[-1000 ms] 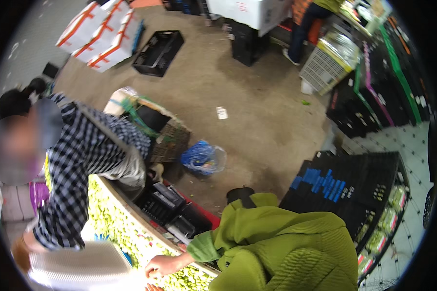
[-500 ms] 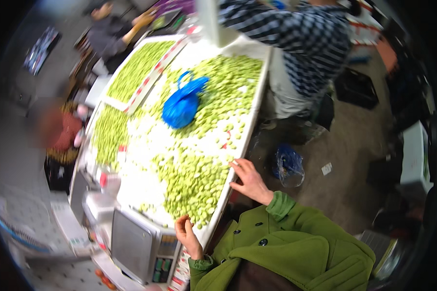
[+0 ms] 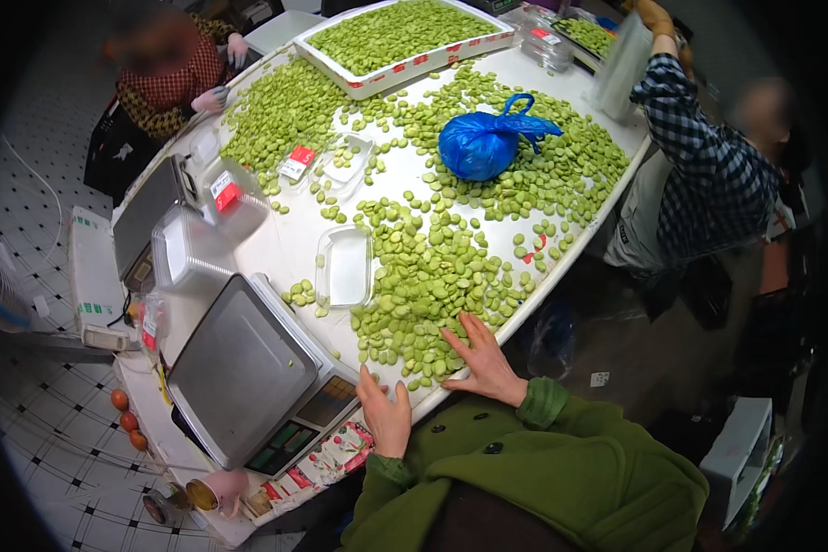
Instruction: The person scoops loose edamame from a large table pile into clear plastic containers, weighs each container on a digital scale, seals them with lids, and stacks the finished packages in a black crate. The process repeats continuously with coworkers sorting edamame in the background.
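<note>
In the head view, green beans are lying heaped on the near tabletop, where the right hand is touching them with spread fingers and the left hand is holding nothing in loose fingers. Beans are already filling the far white box, which is showing red writing, but the clear tray left of the heap is holding none. A red-and-white label is showing on clear boxes farther left.

I'm looking in on a produce-packing workplace, possibly a market's, and everything says so: shelled green beans strewn across a broad white tabletop, more heaped in a foam box, two weighing scales along one side, clear plastic tubs nested beside them, a gloved person and a checked-shirted person at the edges.
</note>
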The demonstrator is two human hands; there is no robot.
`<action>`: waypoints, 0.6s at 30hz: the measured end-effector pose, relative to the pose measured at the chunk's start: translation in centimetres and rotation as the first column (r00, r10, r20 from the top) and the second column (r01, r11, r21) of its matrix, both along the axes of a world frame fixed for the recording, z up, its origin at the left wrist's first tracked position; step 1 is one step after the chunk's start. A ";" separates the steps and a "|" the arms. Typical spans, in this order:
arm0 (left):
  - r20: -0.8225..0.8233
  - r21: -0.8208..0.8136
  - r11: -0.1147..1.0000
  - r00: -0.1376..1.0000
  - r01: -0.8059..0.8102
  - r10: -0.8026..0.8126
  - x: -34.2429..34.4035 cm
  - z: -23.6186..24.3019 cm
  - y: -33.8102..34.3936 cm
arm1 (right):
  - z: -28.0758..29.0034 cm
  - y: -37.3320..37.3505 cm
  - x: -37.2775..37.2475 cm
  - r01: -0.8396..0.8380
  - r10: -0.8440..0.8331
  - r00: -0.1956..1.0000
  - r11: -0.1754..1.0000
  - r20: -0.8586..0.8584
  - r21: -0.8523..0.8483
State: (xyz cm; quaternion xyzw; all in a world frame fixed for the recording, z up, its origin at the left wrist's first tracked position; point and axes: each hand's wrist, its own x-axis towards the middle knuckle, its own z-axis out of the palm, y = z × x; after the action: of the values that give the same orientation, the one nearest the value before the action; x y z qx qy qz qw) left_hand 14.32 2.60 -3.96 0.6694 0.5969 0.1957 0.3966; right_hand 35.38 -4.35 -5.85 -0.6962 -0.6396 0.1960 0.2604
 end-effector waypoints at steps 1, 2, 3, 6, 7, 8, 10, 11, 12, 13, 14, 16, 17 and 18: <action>-0.040 0.024 0.997 0.996 0.077 -0.076 0.4 0.4 0.8 | -0.2 0.6 -0.6 -0.013 0.012 0.999 1.000 0.039 0.010; -0.055 0.058 0.993 0.994 0.098 -0.095 0.5 -0.6 1.1 | -0.2 1.3 -1.2 -0.017 0.017 0.997 1.000 0.072 -0.006; -0.071 0.091 0.989 0.991 0.120 -0.113 0.7 -2.3 1.3 | -0.3 2.0 -1.8 -0.020 0.022 0.994 1.000 0.104 -0.021; 0.126 0.044 0.993 0.985 0.111 -0.116 2.7 -2.2 2.7 | -1.3 4.6 -2.4 -0.019 0.015 0.986 0.999 0.165 0.026; 0.219 0.074 0.991 0.967 0.115 -0.129 3.4 -2.8 3.2 | -1.8 5.8 -2.0 -0.031 0.021 0.982 0.998 0.189 0.054; 0.304 0.110 0.987 0.942 0.115 -0.143 4.1 -2.8 3.6 | -1.9 6.7 -1.6 -0.045 0.026 0.978 0.995 0.209 0.087; 0.256 0.300 0.945 0.944 0.128 -0.209 5.1 -2.2 4.8 | -1.9 8.5 -0.5 -0.020 -0.009 0.977 0.990 0.211 0.139; 0.294 0.255 0.959 0.935 0.123 -0.198 5.4 -1.7 5.3 | -2.1 9.2 -0.2 0.016 -0.054 0.975 0.986 0.218 0.169; 0.332 0.210 0.971 0.925 0.118 -0.184 5.7 -1.3 5.5 | -2.2 9.9 0.2 0.052 -0.098 0.970 0.978 0.223 0.200; 0.262 0.220 0.968 0.949 0.118 -0.176 5.5 -0.7 6.0 | -2.0 10.3 0.8 0.105 -0.147 0.973 0.969 0.178 0.224; 0.227 0.281 0.957 0.963 0.076 -0.143 4.9 -0.9 6.3 | -1.5 10.7 1.4 0.142 -0.189 0.965 0.959 0.182 0.245; 0.169 0.406 0.914 0.982 0.006 -0.082 4.4 -1.4 7.0 | -0.3 10.8 2.6 0.212 -0.241 0.964 0.952 0.115 0.222; 0.155 0.431 0.901 0.987 -0.037 -0.034 4.4 -0.9 7.5 | 0.0 10.7 3.4 0.222 -0.254 0.961 0.944 0.107 0.245; 0.181 0.416 0.906 0.983 -0.082 0.006 4.3 -1.0 8.1 | -0.3 10.7 4.2 0.254 -0.283 0.956 0.934 0.085 0.249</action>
State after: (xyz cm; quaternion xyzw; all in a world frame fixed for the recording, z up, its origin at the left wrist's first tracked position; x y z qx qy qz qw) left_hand 18.64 10.73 -4.94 0.7056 0.5184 0.3872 0.2889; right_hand 39.59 6.34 -6.16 -0.7517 -0.5714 0.0395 0.3269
